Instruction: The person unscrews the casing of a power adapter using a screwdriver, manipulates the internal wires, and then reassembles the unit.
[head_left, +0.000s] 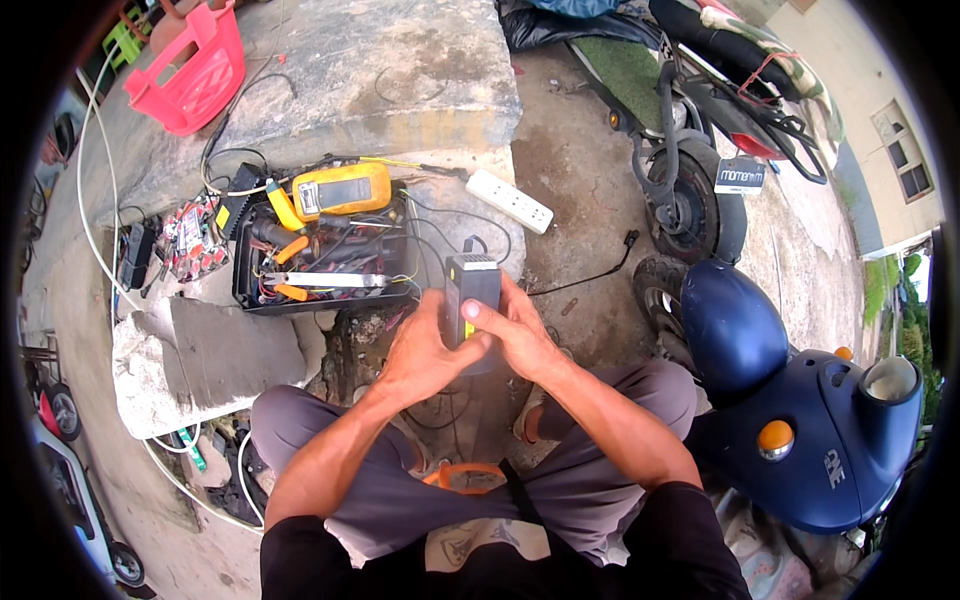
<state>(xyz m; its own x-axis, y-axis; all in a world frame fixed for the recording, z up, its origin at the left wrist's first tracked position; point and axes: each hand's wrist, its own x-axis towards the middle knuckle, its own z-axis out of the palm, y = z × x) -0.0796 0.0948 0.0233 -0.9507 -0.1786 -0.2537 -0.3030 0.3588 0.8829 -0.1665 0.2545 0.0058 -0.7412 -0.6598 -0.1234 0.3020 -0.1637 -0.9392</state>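
Note:
Between my two hands I hold a dark box-shaped electrical unit (474, 276), like a charger or power adapter, with a yellow label and a cable at its far end. My left hand (430, 348) wraps its left side, and my right hand (518, 325) grips the right side, both thumbs lying over the near face. Just beyond to the left is a black toolbox (240, 275) full of hand tools. A yellow multimeter (343, 191) rests on its far edge. The white power strip (510, 201) lies on the concrete past my hands.
To the right stand a dark blue scooter (735, 320) and another scooter's rear wheel (684, 200). A broken concrete block (235, 350) lies left of my knee. A pink plastic basket (190, 70) sits far left. Loose cables, including a black plug lead (590, 277), cross the ground.

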